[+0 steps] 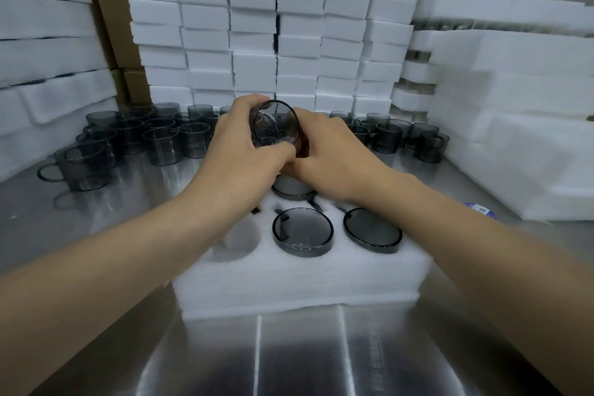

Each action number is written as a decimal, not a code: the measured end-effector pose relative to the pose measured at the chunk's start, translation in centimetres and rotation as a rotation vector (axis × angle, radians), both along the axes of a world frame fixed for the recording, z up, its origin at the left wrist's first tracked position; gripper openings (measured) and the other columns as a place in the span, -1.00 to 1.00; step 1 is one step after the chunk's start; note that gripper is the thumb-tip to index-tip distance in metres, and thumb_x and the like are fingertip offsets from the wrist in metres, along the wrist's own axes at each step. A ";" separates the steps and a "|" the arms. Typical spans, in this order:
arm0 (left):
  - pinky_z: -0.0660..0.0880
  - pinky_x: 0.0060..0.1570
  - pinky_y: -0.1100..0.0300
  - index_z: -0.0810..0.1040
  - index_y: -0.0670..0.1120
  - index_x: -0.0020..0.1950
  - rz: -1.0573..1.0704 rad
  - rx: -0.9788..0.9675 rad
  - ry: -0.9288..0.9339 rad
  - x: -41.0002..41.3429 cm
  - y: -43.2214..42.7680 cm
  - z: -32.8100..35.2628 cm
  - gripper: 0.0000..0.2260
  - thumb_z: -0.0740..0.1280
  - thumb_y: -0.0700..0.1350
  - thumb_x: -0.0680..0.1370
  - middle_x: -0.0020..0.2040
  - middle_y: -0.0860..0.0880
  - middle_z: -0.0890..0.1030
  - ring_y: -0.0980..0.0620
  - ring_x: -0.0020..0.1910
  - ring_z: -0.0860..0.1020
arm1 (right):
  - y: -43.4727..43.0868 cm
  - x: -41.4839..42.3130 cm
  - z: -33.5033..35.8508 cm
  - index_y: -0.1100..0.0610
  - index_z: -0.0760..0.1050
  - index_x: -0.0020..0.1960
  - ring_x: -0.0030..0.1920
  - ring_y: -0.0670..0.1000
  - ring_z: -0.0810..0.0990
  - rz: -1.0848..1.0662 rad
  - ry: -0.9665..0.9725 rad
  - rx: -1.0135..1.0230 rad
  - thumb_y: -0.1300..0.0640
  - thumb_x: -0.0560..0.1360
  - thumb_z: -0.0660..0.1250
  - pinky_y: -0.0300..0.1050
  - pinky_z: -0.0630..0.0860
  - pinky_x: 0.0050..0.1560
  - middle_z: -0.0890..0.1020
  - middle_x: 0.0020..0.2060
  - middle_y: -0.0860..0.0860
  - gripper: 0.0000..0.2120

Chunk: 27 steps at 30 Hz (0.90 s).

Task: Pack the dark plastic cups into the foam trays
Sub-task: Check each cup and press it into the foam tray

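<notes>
Left hand [238, 151] and right hand [337, 154] both curled round a tilted cup [275, 125] above tray [289, 280]; seated cups [302, 231] in its holes, loose cups [160, 138] behind.

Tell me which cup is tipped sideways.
The cup gripped between the left hand and right hand above the foam tray; every other one stands on the table or sits in the tray.
</notes>
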State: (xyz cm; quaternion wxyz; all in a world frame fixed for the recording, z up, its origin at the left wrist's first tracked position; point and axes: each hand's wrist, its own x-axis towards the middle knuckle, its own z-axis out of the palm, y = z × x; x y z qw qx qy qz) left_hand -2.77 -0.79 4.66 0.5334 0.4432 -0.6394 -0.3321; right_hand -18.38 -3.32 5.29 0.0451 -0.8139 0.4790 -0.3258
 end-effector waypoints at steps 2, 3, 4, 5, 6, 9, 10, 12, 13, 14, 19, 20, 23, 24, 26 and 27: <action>0.56 0.38 -0.12 0.44 0.10 0.50 -0.002 -0.003 0.000 0.0 0.0 0.0 -0.40 0.47 -0.26 0.51 0.40 -0.08 0.53 -0.02 0.33 0.57 | 0.0 0.0 0.0 0.05 0.55 0.21 -0.12 -0.03 0.57 0.001 -0.004 0.004 0.00 0.48 0.44 -0.12 0.48 -0.08 0.64 -0.15 -0.10 -0.67; 0.55 0.39 -0.12 0.44 0.09 0.50 -0.003 -0.003 0.002 0.0 0.0 0.0 -0.40 0.47 -0.27 0.51 0.40 -0.08 0.53 -0.03 0.34 0.57 | 0.0 0.0 0.1 0.05 0.55 0.21 -0.12 -0.04 0.58 0.000 -0.005 0.003 0.00 0.48 0.44 -0.11 0.50 -0.06 0.65 -0.14 -0.09 -0.66; 0.55 0.39 -0.13 0.44 0.09 0.50 -0.003 -0.001 0.005 0.0 0.0 0.0 -0.40 0.47 -0.27 0.51 0.40 -0.08 0.53 -0.03 0.34 0.57 | 0.0 0.0 0.1 0.06 0.55 0.21 -0.12 -0.04 0.59 0.000 -0.003 -0.001 0.01 0.48 0.44 -0.09 0.52 -0.04 0.66 -0.14 -0.08 -0.67; 0.54 0.40 -0.13 0.44 0.10 0.50 -0.005 0.001 0.008 0.0 0.0 0.0 -0.40 0.46 -0.27 0.52 0.40 -0.08 0.52 -0.03 0.35 0.57 | 0.0 0.0 0.1 0.06 0.55 0.20 -0.13 -0.03 0.59 0.001 0.000 -0.006 0.01 0.48 0.44 -0.07 0.53 -0.03 0.66 -0.15 -0.08 -0.68; 0.54 0.40 -0.13 0.44 0.10 0.50 -0.007 0.001 0.010 0.0 0.1 0.0 -0.41 0.46 -0.26 0.52 0.40 -0.08 0.52 -0.03 0.35 0.57 | 0.0 -0.1 0.0 0.06 0.53 0.17 -0.14 -0.03 0.59 0.004 0.002 -0.013 0.01 0.48 0.44 -0.03 0.54 -0.03 0.66 -0.16 -0.08 -0.70; 0.57 0.35 -0.10 0.48 0.11 0.44 -0.014 -0.017 0.033 0.0 0.3 0.2 -0.47 0.46 -0.24 0.52 0.36 -0.06 0.56 0.00 0.28 0.60 | 0.3 0.0 -0.1 0.03 0.37 0.08 -0.18 -0.02 0.57 0.025 -0.034 -0.039 -0.07 0.46 0.44 0.07 0.53 -0.13 0.61 -0.22 -0.11 -0.66; 0.58 0.32 -0.07 0.50 0.11 0.40 -0.024 -0.022 0.051 0.0 0.5 0.3 -0.50 0.47 -0.21 0.51 0.34 -0.05 0.58 0.01 0.25 0.61 | 0.4 0.0 0.0 0.03 0.32 0.08 -0.18 0.00 0.57 0.031 -0.051 -0.048 -0.11 0.44 0.43 0.09 0.53 -0.15 0.59 -0.23 -0.12 -0.61; 0.59 0.24 0.01 0.54 0.13 0.36 -0.040 -0.027 0.060 -0.1 0.8 0.4 -0.51 0.48 -0.13 0.45 0.30 -0.02 0.61 0.04 0.21 0.63 | 0.6 0.0 0.1 0.04 0.28 0.10 -0.20 0.01 0.56 0.039 -0.077 -0.061 -0.18 0.39 0.40 0.13 0.56 -0.16 0.56 -0.25 -0.14 -0.53; 0.58 0.21 0.04 0.54 0.13 0.36 -0.045 -0.031 0.049 -0.2 0.8 0.4 -0.51 0.48 -0.12 0.45 0.28 -0.01 0.62 0.05 0.21 0.63 | 0.7 0.0 0.2 0.03 0.28 0.12 -0.19 -0.01 0.56 0.045 -0.088 -0.062 -0.21 0.37 0.37 0.14 0.56 -0.15 0.57 -0.25 -0.14 -0.51; 0.57 0.17 0.08 0.55 0.13 0.36 -0.054 -0.036 0.045 -0.2 0.8 0.4 -0.54 0.48 -0.15 0.49 0.26 0.01 0.64 0.07 0.20 0.63 | 0.7 0.1 0.2 0.03 0.30 0.14 -0.19 -0.03 0.57 0.052 -0.104 -0.062 -0.24 0.35 0.34 0.14 0.57 -0.13 0.58 -0.23 -0.15 -0.48; 0.52 -0.17 0.40 0.63 0.11 0.24 -0.134 0.023 0.125 -0.1 0.6 0.4 -0.69 0.47 -0.16 0.55 0.05 0.12 0.74 0.28 -0.06 0.66 | 0.9 0.0 0.3 -0.06 0.39 0.16 -0.20 -0.10 0.60 0.029 -0.178 -0.077 -0.34 0.32 0.33 0.06 0.59 -0.12 0.63 -0.23 -0.19 -0.47; 0.54 -0.15 0.35 0.63 0.11 0.23 -0.138 0.049 0.131 0.0 0.5 0.5 -0.70 0.51 -0.11 0.52 0.05 0.12 0.74 0.26 -0.06 0.67 | 0.9 0.0 0.3 -0.06 0.41 0.14 -0.20 -0.10 0.60 0.023 -0.186 -0.070 -0.35 0.33 0.34 0.06 0.58 -0.12 0.64 -0.23 -0.19 -0.48; 0.57 -0.07 0.18 0.64 0.04 0.22 -0.156 0.127 0.068 0.6 0.1 1.0 -0.56 0.55 0.08 0.36 0.10 0.05 0.75 0.17 -0.01 0.72 | 0.7 -0.1 0.3 -0.03 0.46 0.10 -0.13 -0.03 0.62 0.010 -0.175 -0.049 -0.33 0.37 0.37 0.12 0.59 -0.06 0.67 -0.15 -0.12 -0.54; 0.59 -0.05 0.14 0.64 0.02 0.21 -0.166 0.144 0.033 0.9 -0.1 1.2 -0.52 0.54 0.11 0.33 0.10 0.02 0.75 0.15 -0.01 0.73 | 0.7 -0.1 0.2 -0.04 0.47 0.07 -0.11 -0.01 0.63 0.005 -0.170 -0.041 -0.31 0.38 0.38 0.14 0.59 -0.05 0.68 -0.14 -0.11 -0.57; 0.62 -0.02 0.10 0.64 -0.01 0.18 -0.182 0.158 -0.055 1.7 -0.4 1.8 -0.49 0.58 0.18 0.31 0.04 0.03 0.77 0.16 -0.05 0.74 | 0.6 -0.2 0.2 -0.09 0.46 -0.02 -0.14 0.00 0.62 0.001 -0.168 -0.024 -0.33 0.36 0.37 0.12 0.58 -0.08 0.67 -0.18 -0.11 -0.62; 0.60 -0.03 0.10 0.63 -0.02 0.16 -0.193 0.153 -0.114 2.3 -0.7 2.2 -0.47 0.60 0.21 0.30 -0.01 0.05 0.77 0.17 -0.08 0.73 | 0.7 -0.1 0.2 -0.10 0.44 -0.06 -0.17 0.01 0.60 0.005 -0.163 -0.020 -0.35 0.34 0.35 0.11 0.57 -0.12 0.65 -0.22 -0.11 -0.63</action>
